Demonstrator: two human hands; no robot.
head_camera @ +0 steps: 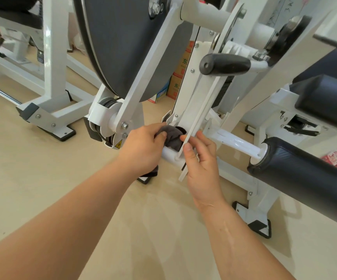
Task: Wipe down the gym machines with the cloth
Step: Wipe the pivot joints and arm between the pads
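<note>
The beige floor (42, 178) is occupied by white machine frames (50, 81) on black feet (261, 229); cardboard boxes (176, 85) are stacked far behind.

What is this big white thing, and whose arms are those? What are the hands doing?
The camera sits on a person's head, so you see their own two arms reaching forward. The big white thing is a gym machine standing on a beige floor. It has a grey disc, a black handle and a padded black roller. The left hand grips a dark grey cloth low on the machine, to wipe it. The right hand pinches a flat white bar, thumb in front, fingers behind.
</note>
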